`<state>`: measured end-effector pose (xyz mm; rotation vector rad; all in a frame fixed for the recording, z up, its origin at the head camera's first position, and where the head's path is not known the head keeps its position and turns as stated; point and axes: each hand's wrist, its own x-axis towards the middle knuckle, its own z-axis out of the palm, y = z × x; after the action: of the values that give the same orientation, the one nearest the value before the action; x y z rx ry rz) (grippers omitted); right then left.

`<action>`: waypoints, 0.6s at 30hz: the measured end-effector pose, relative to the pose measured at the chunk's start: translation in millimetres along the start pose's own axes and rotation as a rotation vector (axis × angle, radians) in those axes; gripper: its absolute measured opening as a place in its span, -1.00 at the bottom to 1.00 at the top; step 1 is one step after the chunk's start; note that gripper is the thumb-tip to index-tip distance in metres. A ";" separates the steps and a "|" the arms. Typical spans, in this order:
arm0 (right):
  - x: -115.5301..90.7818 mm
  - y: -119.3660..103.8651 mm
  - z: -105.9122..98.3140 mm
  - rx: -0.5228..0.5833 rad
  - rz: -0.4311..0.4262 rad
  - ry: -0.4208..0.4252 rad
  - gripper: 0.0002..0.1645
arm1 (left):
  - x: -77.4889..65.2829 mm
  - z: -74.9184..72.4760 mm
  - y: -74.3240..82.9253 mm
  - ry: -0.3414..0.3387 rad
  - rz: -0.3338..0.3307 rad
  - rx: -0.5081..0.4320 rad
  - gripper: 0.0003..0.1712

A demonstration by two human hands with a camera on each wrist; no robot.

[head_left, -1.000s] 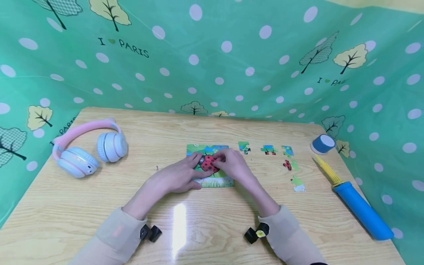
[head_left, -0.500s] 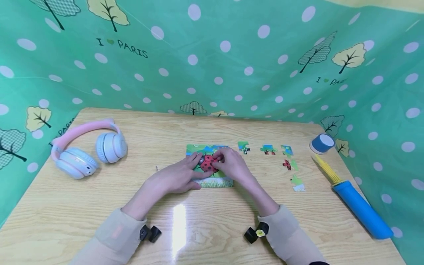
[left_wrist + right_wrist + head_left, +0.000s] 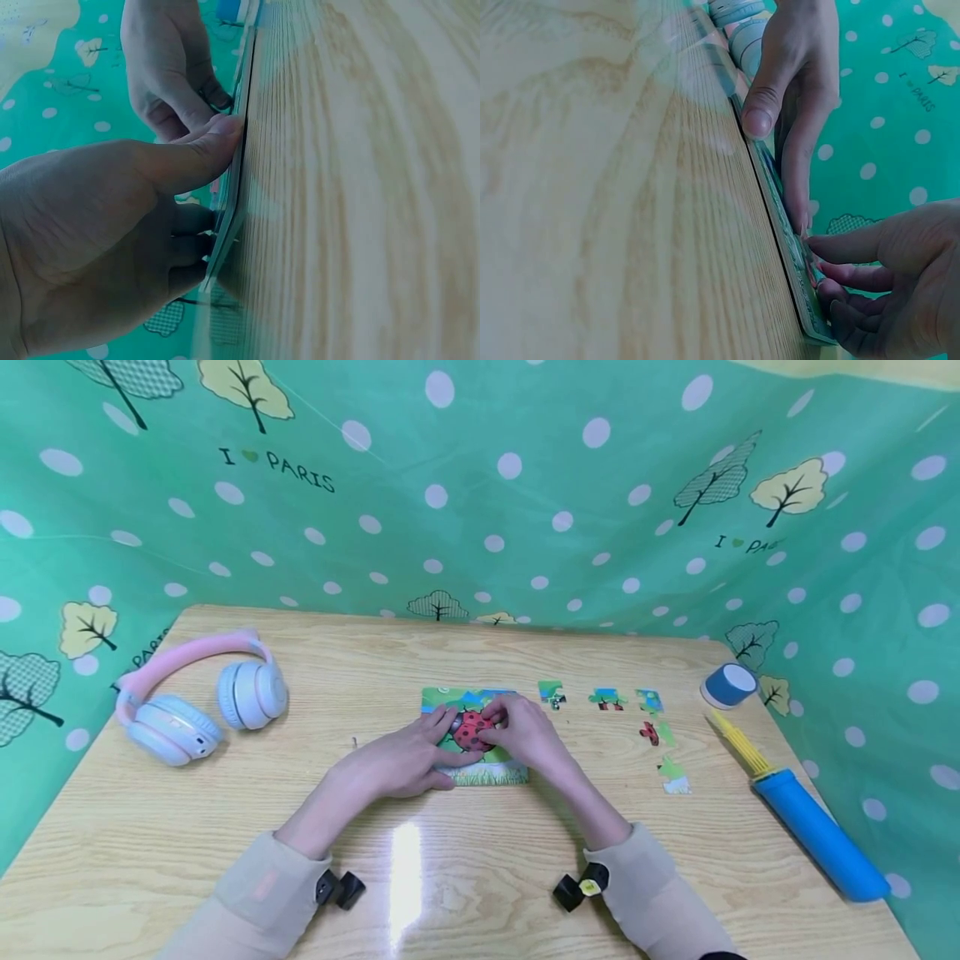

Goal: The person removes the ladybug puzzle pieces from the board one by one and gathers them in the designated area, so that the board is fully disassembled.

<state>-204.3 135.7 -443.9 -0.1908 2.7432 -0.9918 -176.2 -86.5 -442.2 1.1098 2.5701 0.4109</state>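
Cloth [image 3: 480, 535], green, w/ pale dots & tree prints: hung behind counter & at both sides, prob. as backdrop. Counter [image 3: 480, 893], pale wood grain: bears the rest. Pump [image 3: 798, 810], blue body, yellow nozzle: lying aslant nr. R edge, prob. parked out of the way. Headphones [image 3: 255, 693], pink band, pale blue cups: far L, likely set aside too. L hand [image 3: 405, 758]: fingers extended & spread over L part of puzzle, thumb at near edge; seems to press board flat so it can't slide. R hand [image 3: 528, 733]: thumb & fingertips bent together, seemingly pinching a red pc [image 3: 811, 274], a grip that suits fine placing. Fingertips of both hands v. close; touching or not, can't tell. Puzzle [image 3: 487, 774], ladybug pic.: flat on counter btwn hands, prob. centred so both reach it; partly covered by fingers. Pot [image 3: 730, 685], blue & white: far R, just beyond nozzle tip; contents can't tell. Wrist cams [image 3: 579, 887], qty 2: one per wrist, aimed at hands' work. Loose pcs [image 3: 607, 695]: R of puzzle, picture side up, prob. spread so each reads easily w/in R hand's reach; exact count unclear. Red pc: at ladybug's R end, mostly hidden by fingers.
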 end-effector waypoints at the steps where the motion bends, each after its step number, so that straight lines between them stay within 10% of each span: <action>1: 0.1 0.2 -0.1 0.010 0.002 0.000 -0.75 | 0.0 0.0 0.0 0.000 0.001 0.002 -0.41; 18: -0.1 3.0 0.5 0.071 -0.004 0.019 -0.75 | 0.2 0.8 0.4 -0.007 -0.007 -0.011 -0.40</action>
<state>-204.2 137.7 -446.2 -0.1763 2.7204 -1.0957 -175.7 -86.0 -442.8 1.0957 2.5619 0.4182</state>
